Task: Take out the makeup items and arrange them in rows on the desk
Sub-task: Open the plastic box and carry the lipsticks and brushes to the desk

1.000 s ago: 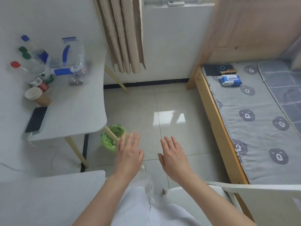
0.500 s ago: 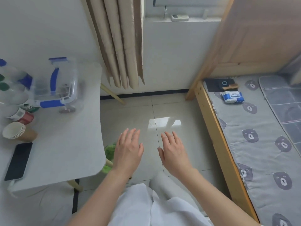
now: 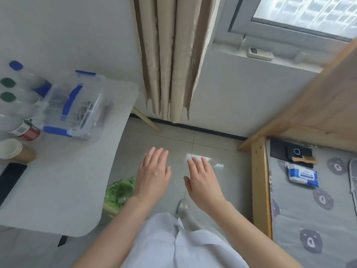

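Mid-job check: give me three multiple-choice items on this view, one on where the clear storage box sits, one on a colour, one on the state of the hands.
1. Where is the clear storage box?
A. On the bed
B. On the desk, at its far end
C. On the floor beside the green bag

2. What colour are the box's latches and handle?
A. Blue
B. Red
C. Yellow

3. What are the left hand and the right hand doing?
A. Both grip the box
B. One holds a paper cup
C. Both are open and hold nothing, above the floor

Answers:
1 B, the box rests on the grey desktop next to the bottles.
2 A, the latches and the handle across the lid are blue.
3 C, the fingers are straight, with only floor tiles behind them.
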